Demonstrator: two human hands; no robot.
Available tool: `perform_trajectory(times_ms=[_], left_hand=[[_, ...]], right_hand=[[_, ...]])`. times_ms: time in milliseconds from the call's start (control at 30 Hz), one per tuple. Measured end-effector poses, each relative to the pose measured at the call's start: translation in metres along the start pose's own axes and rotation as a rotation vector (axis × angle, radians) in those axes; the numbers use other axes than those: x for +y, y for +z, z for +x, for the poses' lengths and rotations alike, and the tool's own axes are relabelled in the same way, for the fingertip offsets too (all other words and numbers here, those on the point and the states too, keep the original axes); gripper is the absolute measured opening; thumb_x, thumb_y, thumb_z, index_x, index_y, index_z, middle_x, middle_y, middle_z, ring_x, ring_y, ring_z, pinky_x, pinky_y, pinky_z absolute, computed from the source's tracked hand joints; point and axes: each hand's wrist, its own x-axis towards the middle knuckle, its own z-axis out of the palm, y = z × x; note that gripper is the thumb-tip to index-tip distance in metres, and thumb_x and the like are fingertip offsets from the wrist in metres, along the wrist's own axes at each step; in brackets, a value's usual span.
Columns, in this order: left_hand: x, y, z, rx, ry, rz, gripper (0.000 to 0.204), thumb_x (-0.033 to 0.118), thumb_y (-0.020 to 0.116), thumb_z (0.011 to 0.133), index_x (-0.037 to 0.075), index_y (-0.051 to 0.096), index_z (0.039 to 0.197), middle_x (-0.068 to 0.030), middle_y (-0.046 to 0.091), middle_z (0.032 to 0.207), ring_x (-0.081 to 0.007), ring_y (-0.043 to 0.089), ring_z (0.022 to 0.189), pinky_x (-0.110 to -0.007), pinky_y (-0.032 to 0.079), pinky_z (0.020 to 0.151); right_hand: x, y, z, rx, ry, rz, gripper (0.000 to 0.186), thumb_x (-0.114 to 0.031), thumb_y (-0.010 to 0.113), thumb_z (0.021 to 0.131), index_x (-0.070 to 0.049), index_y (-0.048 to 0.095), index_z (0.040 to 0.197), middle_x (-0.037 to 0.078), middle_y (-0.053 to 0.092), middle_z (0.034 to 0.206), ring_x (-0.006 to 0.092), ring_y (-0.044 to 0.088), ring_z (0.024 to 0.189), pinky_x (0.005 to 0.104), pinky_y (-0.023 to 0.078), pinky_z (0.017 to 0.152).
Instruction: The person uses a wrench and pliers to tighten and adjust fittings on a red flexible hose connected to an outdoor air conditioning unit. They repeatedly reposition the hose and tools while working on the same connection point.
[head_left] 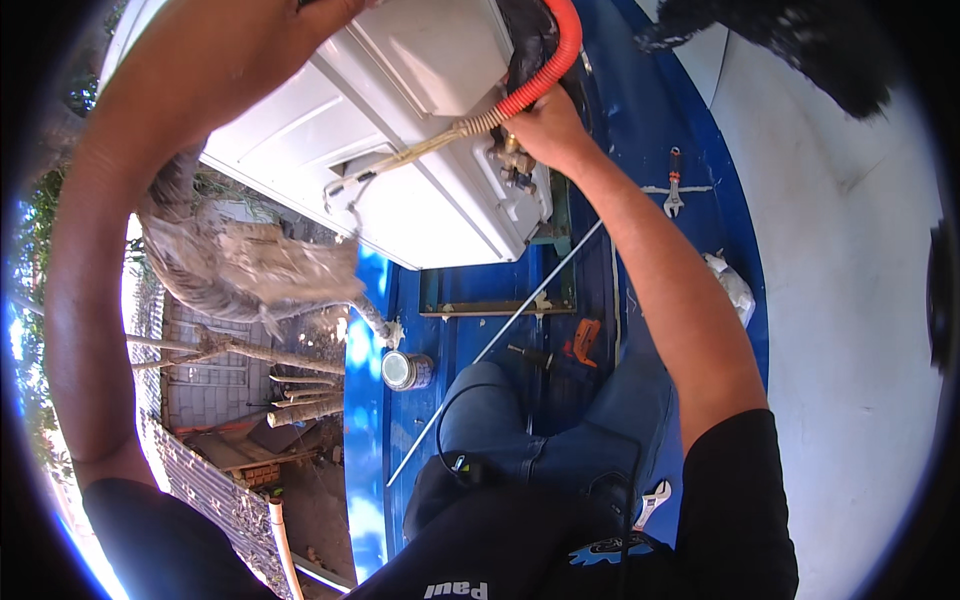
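A white metal box like an outdoor air-conditioning unit (440, 205) stands tilted in the picture in front of me. My left hand (325, 12) reaches over its far side; the fingers are cut off by the top edge. At the unit's right side my right hand (550, 128) is closed, just above some brass valves (517, 165). A red corrugated hose (566, 45) crosses the fingers and hides what they grip. Beside them runs black-wrapped piping (528, 50). From the hose's end, a beige cable (425, 148) trails across the unit to loose wire ends.
I straddle a blue metal surface (640, 120) with a drop on its left. On it lie an adjustable wrench (674, 185), another wrench (652, 503), an orange tool (583, 342), a can (405, 370) and a long thin rod (500, 333). A pale wall (830, 300) rises at right.
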Motion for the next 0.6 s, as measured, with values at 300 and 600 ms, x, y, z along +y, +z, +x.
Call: perform_trajectory(times_ms=[300, 600], left_hand=[[-0.013, 0.020, 0.013, -0.134, -0.094, 0.190, 0.045, 0.038, 0.058, 0.103, -0.005, 0.071, 0.110, -0.0245, 0.070, 0.075, -0.0426, 0.072, 0.078, -0.049, 0.057, 0.073], [0.001, 0.027, 0.011, -0.005, 0.024, 0.336, 0.050, 0.041, 0.057, 0.104, -0.004, 0.073, 0.091, -0.0230, 0.070, 0.075, -0.0408, 0.071, 0.076, -0.047, 0.058, 0.072]], right_hand=[[-0.006, -0.025, -0.019, -0.214, 0.146, 0.335, 0.043, -0.005, 0.069, 0.099, -0.006, 0.055, 0.140, 0.010, 0.072, 0.122, 0.0166, 0.067, 0.111, 0.0352, 0.054, 0.096], [0.003, -0.020, -0.030, -0.101, 0.247, 0.471, 0.047, -0.007, 0.064, 0.104, -0.008, 0.050, 0.149, 0.012, 0.074, 0.120, 0.0178, 0.070, 0.110, 0.0334, 0.056, 0.097]])
